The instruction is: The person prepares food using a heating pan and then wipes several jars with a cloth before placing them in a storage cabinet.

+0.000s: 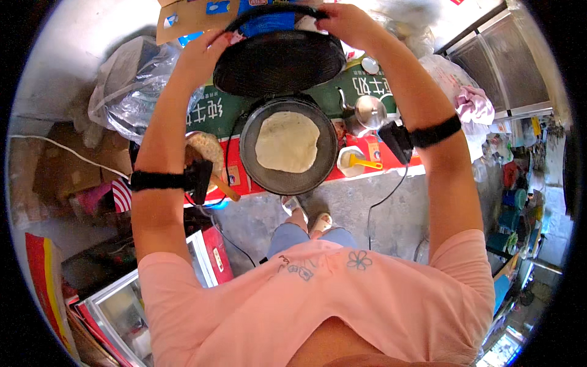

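Observation:
Both ends of the dark rim on the raised lid (279, 64) of an electric griddle are at my hands. My left hand (206, 52) has its fingers at the lid's left side, and my right hand (341, 23) curls at its upper right. Below the lid lies the round black griddle pan (247, 158), holding a flat, pale round of dough (287, 142). Left of the pan, cooked flatbread (206, 149) is partly hidden by my forearm, with a wooden handle (225, 188) beside it. To the right, a yellow-handled brush (364, 163) rests in a white bowl (351, 169).
A metal container (370, 112) stands behind the bowl. Clear plastic bags (133, 87) are at the left, and a white bag with a pink cloth (474, 104) lies at the right. Cables (380, 195) hang from the devices strapped to both forearms.

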Demonstrator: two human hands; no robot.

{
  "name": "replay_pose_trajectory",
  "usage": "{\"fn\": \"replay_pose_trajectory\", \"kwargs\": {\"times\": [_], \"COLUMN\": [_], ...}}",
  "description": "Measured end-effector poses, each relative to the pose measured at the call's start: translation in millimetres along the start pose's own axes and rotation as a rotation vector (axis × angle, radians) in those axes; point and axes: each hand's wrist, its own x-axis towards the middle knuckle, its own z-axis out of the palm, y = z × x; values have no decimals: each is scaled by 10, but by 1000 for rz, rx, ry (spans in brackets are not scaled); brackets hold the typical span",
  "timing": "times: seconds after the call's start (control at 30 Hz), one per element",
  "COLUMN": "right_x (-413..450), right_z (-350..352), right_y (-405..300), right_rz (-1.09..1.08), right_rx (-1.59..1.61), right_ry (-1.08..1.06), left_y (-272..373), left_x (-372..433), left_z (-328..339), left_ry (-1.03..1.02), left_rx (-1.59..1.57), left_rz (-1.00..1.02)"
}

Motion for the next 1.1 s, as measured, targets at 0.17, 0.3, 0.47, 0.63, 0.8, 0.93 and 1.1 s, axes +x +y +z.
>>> {"fn": "replay_pose_trajectory", "kwargs": {"times": [0.17, 0.3, 0.47, 0.63, 0.8, 0.93, 1.1], "right_x": [-1023, -1785, -2433, -2704, -2862, -2970, -3241], "right_z": [255, 773, 1464, 2046, 2296, 2343, 2313], "right_y": [-259, -315, -141, 53, 161, 208, 331], "right_rz": [-63, -152, -190, -256, -213, -220, 257], "right_rx": [-95, -262, -332, -458, -482, -414, 123], "right_ry": [-187, -190, -83, 5, 43, 85, 243], "left_y": [234, 275, 284, 158, 181, 145, 600], "left_x": [-969, -1806, -2502, -2873, -3024, -3105, -3185], "left_z": [123, 457, 1091, 1537, 1748, 1901, 2369], "left_ry": [-61, -210, -90, -71, -136, -157, -71], "left_rx": [270, 353, 565, 683, 762, 789, 86], "left_rz": [340, 220, 105, -17, -117, -93, 41]}}
